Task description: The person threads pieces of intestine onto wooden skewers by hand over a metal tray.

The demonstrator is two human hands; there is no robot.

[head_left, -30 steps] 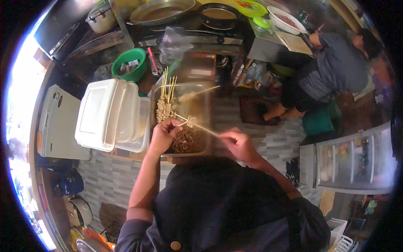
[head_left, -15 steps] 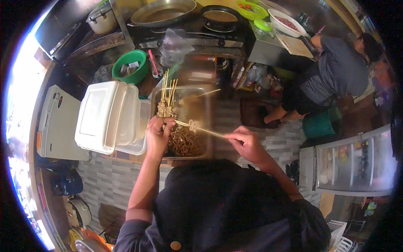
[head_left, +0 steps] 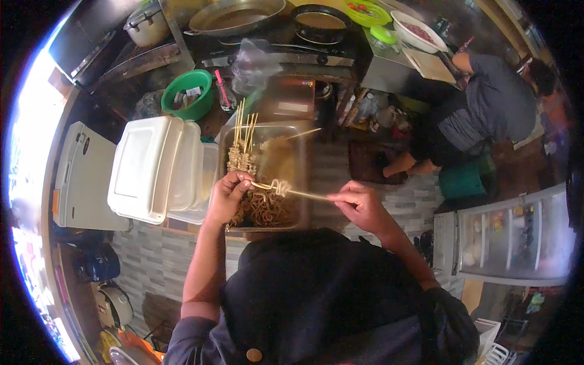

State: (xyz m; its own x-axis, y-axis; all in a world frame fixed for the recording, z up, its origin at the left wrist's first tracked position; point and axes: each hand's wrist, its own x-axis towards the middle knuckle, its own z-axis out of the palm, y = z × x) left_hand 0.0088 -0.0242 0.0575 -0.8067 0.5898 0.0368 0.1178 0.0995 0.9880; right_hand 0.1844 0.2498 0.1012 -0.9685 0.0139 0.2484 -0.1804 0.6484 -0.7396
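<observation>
My right hand (head_left: pixel 360 205) pinches the right end of a thin wooden skewer (head_left: pixel 311 195) above the tray's right side. Pale, folded loops of a stringy strip, which looks like intestine (head_left: pixel 281 187), sit on its left end. The free end of that strip is pinched between thumb and fingers of my left hand (head_left: pixel 233 190). Beneath lies a metal tray (head_left: pixel 302 214) with a heap of loose brownish strips (head_left: pixel 267 210) in its near part. Several loaded skewers (head_left: pixel 242 159) rest at the tray's far left, bare ends pointing away. One more skewer (head_left: pixel 304 133) leans across the far right corner.
White plastic containers (head_left: pixel 146 170) are stacked left of the tray. Behind them stands a green basin (head_left: pixel 204 103). Wide pans (head_left: pixel 234 18) sit on the stove (head_left: pixel 286 55) at the back. Another person (head_left: pixel 496 100) works at the right counter beside a cutting board (head_left: pixel 427 64).
The folded loops on the skewer have shifted slightly, and both hands keep their grips almost in place. At the right, the other person has moved a little.
</observation>
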